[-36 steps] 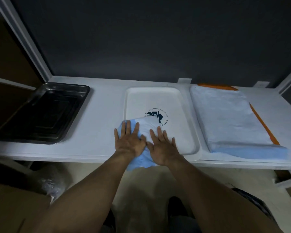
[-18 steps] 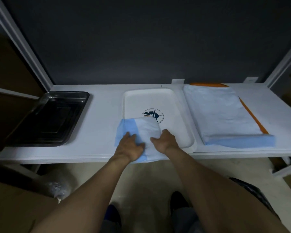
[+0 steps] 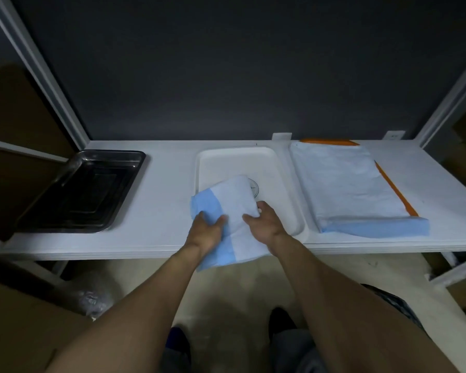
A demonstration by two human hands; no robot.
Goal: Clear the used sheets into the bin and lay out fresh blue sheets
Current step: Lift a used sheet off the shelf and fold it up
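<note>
A folded blue and white sheet (image 3: 230, 205) lies over the near left corner of the white tray (image 3: 277, 168) and hangs past the table's front edge. My left hand (image 3: 206, 231) grips its blue left side with the thumb on top. My right hand (image 3: 264, 222) grips its white right side, fingers curled under the fold. The sheet's far end covers part of the round logo in the tray. A stack of fresh blue sheets (image 3: 347, 187) lies on an orange tray (image 3: 396, 188) to the right.
A black metal tray (image 3: 81, 189) sits at the left end of the white table (image 3: 167, 184). A dark wall stands behind. Below the table are cardboard boxes (image 3: 24, 327) and crumpled clear plastic (image 3: 89, 297) at the left, and my feet.
Both hands went from pressing flat on the sheet to gripping it. The sheet has lifted and shifted toward me, its near end now hanging lower over the table edge.
</note>
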